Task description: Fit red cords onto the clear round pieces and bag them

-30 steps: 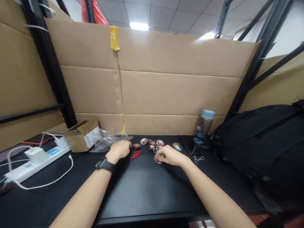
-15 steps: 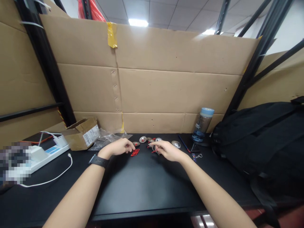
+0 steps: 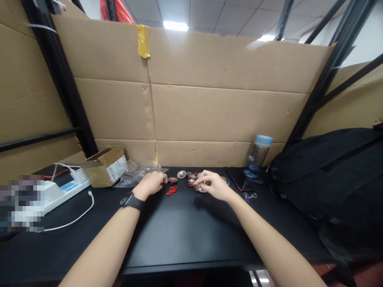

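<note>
My right hand [image 3: 214,185] pinches the red cord of a small metal finger cymbal [image 3: 201,189], which hangs tilted just below its fingertips. Left of the pile, my left hand [image 3: 152,182] is closed, fingers curled downward; a spot of red shows at its fingertips, too small to name. Beside it lie another finger cymbal [image 3: 172,180] and a loose bundle of red cord [image 3: 171,191]. Behind, a finger cymbal [image 3: 181,174] rests on the black table, and several more overlap between the hands. One finger cymbal [image 3: 225,181] is partly hidden behind my right hand.
An open cardboard box [image 3: 104,169] and crumpled clear plastic [image 3: 136,172] stand at left, near a white power strip [image 3: 64,195]. On the right are a water bottle [image 3: 257,157], a pen [image 3: 233,180], a keychain [image 3: 249,197] and a black backpack [image 3: 332,179]. Cardboard walls the back.
My left hand has curled its fingers and drawn back from the red cord bundle. My right hand has turned, and the cymbal it holds now shows its face below the fingers.
</note>
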{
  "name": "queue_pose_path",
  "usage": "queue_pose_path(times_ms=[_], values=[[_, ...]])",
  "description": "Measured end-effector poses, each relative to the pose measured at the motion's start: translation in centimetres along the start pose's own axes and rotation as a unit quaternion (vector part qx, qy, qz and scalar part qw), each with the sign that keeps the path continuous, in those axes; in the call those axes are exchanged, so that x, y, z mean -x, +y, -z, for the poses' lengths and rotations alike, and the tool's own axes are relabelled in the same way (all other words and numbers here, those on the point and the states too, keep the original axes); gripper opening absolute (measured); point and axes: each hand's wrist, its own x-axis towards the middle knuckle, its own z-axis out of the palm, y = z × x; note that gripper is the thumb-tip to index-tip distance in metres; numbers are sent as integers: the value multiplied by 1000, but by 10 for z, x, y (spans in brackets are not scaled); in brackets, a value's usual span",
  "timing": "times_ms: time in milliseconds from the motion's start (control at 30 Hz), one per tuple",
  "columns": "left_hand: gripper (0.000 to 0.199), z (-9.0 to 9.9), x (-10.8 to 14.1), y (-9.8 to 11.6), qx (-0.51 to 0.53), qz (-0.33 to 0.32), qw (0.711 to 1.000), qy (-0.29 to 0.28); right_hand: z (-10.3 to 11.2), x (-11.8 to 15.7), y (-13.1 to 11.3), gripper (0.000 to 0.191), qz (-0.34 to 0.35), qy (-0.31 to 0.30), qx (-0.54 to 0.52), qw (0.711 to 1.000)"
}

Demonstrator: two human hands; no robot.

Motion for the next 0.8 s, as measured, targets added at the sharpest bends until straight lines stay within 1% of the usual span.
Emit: queue_pose_path(times_ms=[67,233,333,467,567,633,700,800], values=[[30,-1,0,-1,-7,18,1000,7,1,0,0,19,1,6,10,1000],[16,-3,-2,-2,-24,64,998,10,3,1,2,17,5,4,18,1000],[15,-3,-1,-2,-21,74,997,13,3,1,1,19,4,3,9,1000],[28,-1,2,-2,-7,73,997,24,2,1,-5,20,0,0,3,1000],[34,2,1,-3,2,67,997,27,2,0,-9,21,-48,-1,-7,999],[31,6,0,-3,29,34,998,38,1,0,-9,24,-90,6,-32,995],[25,10,-2,-1,76,-34,995,54,1,-1,-8,26,-110,13,-56,992],[17,11,-5,7,127,-141,979,72,1,-1,-8,28,-112,14,-71,991]])
